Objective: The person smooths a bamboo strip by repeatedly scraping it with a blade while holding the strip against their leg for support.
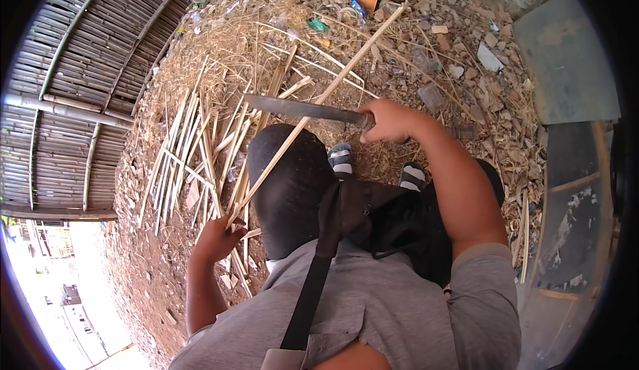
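Strip of pale, straight wood [286,149] is pinched by my left hand [218,239]; my right hand [391,120] clasps a dark metal machete [293,108].

Knife handle [367,122] mostly hidden in right grip [389,120]; bamboo wall [86,57] cropped left.
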Motion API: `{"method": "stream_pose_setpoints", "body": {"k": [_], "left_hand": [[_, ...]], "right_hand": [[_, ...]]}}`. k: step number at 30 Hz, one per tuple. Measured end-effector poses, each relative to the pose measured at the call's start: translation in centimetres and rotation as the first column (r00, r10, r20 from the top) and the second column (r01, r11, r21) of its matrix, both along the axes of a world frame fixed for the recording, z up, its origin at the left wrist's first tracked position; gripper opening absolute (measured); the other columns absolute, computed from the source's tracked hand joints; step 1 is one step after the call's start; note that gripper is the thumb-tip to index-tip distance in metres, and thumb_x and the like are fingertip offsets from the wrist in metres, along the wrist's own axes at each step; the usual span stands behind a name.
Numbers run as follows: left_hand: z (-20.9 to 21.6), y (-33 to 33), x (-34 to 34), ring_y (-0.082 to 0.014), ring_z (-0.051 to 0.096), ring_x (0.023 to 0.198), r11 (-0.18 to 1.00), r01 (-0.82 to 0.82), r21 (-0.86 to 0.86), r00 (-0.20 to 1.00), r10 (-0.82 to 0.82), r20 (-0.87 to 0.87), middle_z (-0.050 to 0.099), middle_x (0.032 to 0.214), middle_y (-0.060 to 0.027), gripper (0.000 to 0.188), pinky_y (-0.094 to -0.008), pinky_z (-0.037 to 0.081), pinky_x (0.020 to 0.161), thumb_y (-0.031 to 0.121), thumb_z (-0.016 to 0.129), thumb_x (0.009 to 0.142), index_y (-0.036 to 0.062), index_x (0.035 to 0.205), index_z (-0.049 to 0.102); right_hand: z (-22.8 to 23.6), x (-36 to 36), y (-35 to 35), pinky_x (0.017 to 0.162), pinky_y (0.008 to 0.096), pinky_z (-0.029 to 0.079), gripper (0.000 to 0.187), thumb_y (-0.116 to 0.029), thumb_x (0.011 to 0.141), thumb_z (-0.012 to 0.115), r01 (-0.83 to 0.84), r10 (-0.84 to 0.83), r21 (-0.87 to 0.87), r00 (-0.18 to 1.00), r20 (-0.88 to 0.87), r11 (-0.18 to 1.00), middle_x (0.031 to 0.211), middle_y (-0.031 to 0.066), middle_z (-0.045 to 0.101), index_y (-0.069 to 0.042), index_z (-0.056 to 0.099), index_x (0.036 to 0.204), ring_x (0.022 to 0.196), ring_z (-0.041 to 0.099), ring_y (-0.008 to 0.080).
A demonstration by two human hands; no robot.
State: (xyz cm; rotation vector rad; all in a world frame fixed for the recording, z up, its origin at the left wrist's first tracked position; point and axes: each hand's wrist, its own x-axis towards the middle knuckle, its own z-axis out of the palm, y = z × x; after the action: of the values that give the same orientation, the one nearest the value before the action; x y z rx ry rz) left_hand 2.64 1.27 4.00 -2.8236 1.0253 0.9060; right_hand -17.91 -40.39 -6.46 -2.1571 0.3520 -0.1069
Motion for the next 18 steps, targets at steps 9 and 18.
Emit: {"method": "stream_pose_setpoints", "body": {"k": [9,18], "left_hand": [[-2.0,1.0,1.3,-0.0243,0.07,0.071,0.996,-0.02,-0.091,0.998,0.014,-0.066,0.07,0.076,-0.0138,0.025,-0.0371,0.053,0.069,0.026,0.075,0.09,0.0083,0.107,0.073],[1.0,-0.7,-0.6,-0.0244,0.072,0.07,0.998,-0.065,-0.018,0.997,0.064,-0.046,0.071,0.074,-0.0136,0.024,-0.0372,0.054,0.068,0.024,0.075,0.091,0.0075,0.107,0.073]], "right_hand": [[-0.5,-2.9,-4.7,0.049,0.027,0.043,0.02,-0.009,0.086,0.072,0.37,-0.41,0.66,0.906,-0.101,0.654,0.063,-0.0014,0.054,-0.011,0.053,0.079,0.05,0.051,0.0082],[1.2,1.0,1.5,0.05,0.0283,0.044,0.019,-0.011,0.081,0.079,-0.084,0.107,0.164,0.985,-0.135,0.983,0.071,0.0002,0.061,-0.007,0.061,0.088,0.052,0.053,0.0067]]}}
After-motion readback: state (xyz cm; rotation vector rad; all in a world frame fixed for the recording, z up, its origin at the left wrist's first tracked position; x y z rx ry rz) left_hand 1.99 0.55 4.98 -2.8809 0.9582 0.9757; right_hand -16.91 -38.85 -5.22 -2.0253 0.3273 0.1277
